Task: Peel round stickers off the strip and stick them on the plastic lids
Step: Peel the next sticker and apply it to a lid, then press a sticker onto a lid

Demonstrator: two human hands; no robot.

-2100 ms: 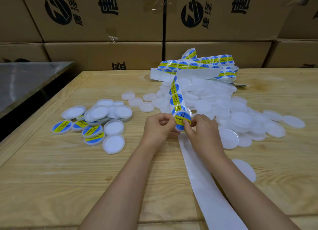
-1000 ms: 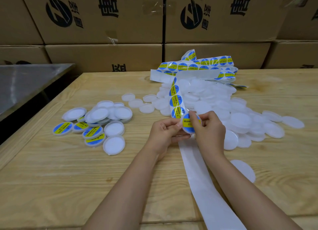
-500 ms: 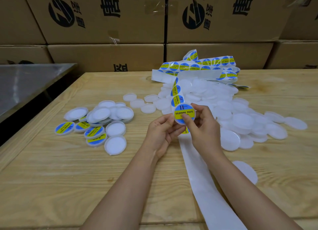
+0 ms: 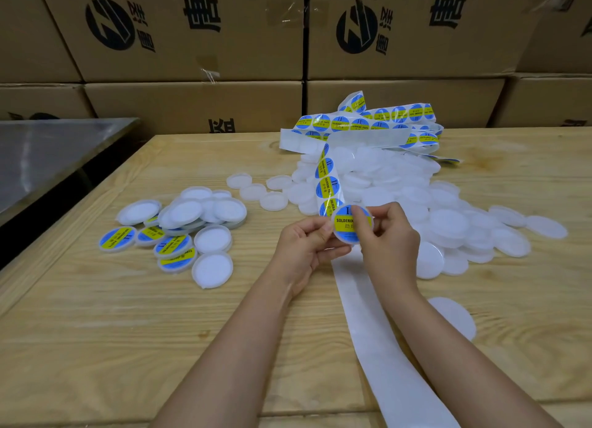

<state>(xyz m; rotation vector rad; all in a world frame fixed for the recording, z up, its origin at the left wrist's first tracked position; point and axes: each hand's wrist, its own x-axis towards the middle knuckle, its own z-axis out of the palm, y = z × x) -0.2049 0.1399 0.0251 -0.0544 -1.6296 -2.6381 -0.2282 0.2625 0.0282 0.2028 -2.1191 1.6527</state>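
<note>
Both hands hold one white plastic lid (image 4: 344,235) upright above the table's middle, its face covered by a blue and yellow round sticker (image 4: 347,221). My left hand (image 4: 304,245) grips the lid's left edge. My right hand (image 4: 389,238) holds its right side, the thumb pressing on the sticker. The sticker strip (image 4: 328,179) runs from behind the lid up to a tangled heap (image 4: 368,123) at the back. Bare white backing strip (image 4: 381,347) trails toward me between my forearms.
A big pile of plain white lids (image 4: 416,200) lies right of my hands; one lid (image 4: 455,315) sits by my right forearm. Stickered and upturned lids (image 4: 179,229) are grouped at the left. Cardboard boxes (image 4: 192,30) wall the back. A metal table (image 4: 48,152) stands left.
The sticker came off the strip and now lies on the lid. The lid was turned up to face me, and my right thumb moved onto the sticker.
</note>
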